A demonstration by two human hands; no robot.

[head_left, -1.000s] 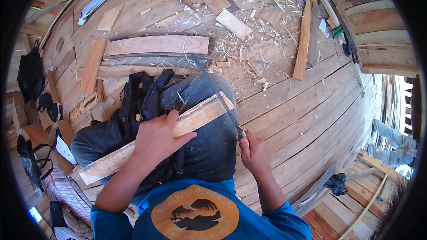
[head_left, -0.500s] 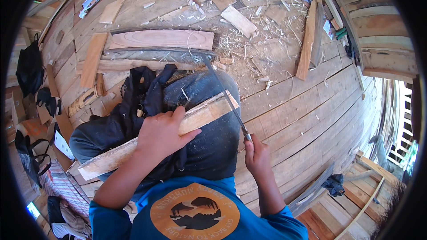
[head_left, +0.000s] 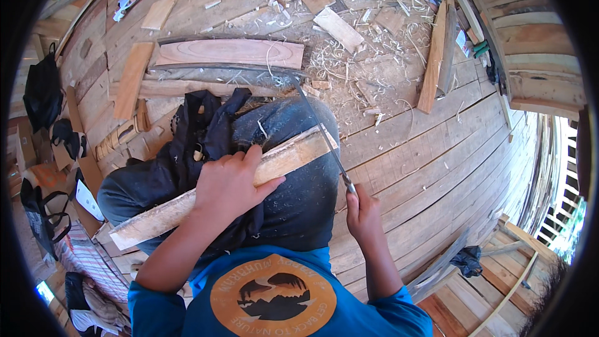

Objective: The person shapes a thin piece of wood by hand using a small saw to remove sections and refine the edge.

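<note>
A long pale wooden piece [head_left: 293,156] lies slantwise across my lap, over my dark trousers. My left hand [head_left: 228,181] presses down on its middle and grips it. My right hand [head_left: 363,212] is closed on the handle of a long thin blade [head_left: 318,125]. The blade runs up and to the left from that hand, crossing the right end of the wooden piece. A dark cloth [head_left: 199,131] is bunched on my left knee, just above my left hand.
Wood shavings [head_left: 349,56] and offcuts are scattered on the plank floor ahead. A wide carved board [head_left: 231,53] lies flat beyond my knees, a narrow plank [head_left: 433,62] to the right. Black bags [head_left: 40,93] sit at the left. A railing edge drops off at the right.
The blade has swung up and further forward along the right end of the wooden piece. My left hand stays clamped on the piece.
</note>
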